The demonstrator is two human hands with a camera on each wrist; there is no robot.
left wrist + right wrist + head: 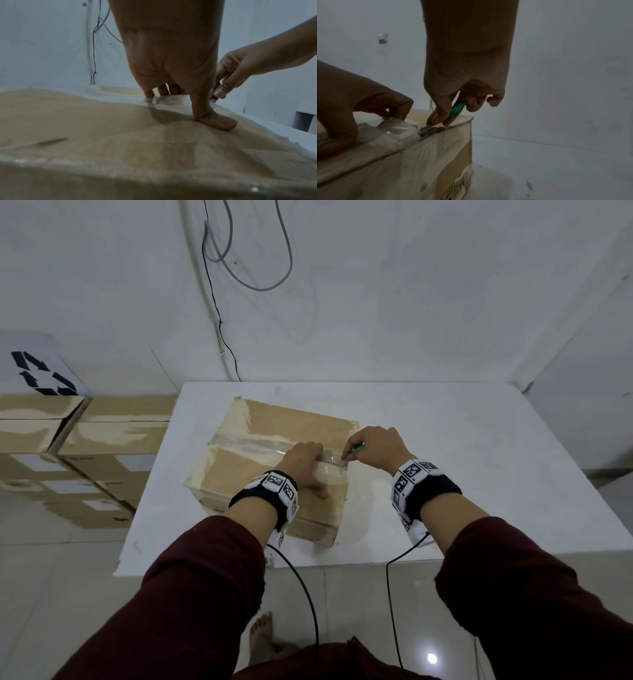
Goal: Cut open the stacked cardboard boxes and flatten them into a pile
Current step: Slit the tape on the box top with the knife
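The left hand (306,465) pressed flat on the box (239,467) while the right hand (375,448) gripped a cutter (458,108) at the tape (246,441) (still shut, more boxes (85,440) waiting).

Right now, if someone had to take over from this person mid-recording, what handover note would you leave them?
Left hand: fingers spread, pressing down on the top of the cardboard box beside the tape seam.
Right hand: grips a green-handled cutter, its blade at the tape near the box's right edge.
The box sits on the white table; more sealed boxes are stacked on the left.
Done: cut just starting. Left: slit the seam, flatten the box, then the rest.
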